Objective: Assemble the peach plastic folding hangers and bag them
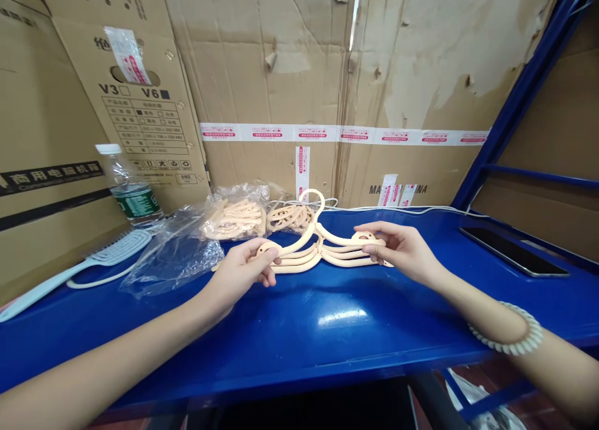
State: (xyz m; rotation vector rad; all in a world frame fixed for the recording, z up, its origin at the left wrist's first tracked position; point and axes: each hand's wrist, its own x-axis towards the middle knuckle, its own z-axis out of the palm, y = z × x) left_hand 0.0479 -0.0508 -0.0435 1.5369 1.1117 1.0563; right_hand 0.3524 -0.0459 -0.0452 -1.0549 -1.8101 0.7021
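Observation:
A cream plastic clothes hanger [306, 232] with a curved hook is held above the blue table. My left hand [246, 263] pinches its left end between thumb and fingers. At its right end, my right hand [402, 250] is closed on it in the same way. Several similar curved cream arms lie stacked just below the hanger's arms, joined or overlapping near the middle; I cannot tell which. Behind my left hand lies a clear plastic bag of cream hanger parts [236, 219]. Another bag of cream pieces [291, 218] sits to its right.
A pale blue hairbrush [110, 250] and a water bottle [133, 193] are at the left, beside crumpled clear plastic [173, 255]. A black phone [512, 250] lies at the right. Cardboard [281, 93] walls the back, with a white cable [402, 210] along its foot.

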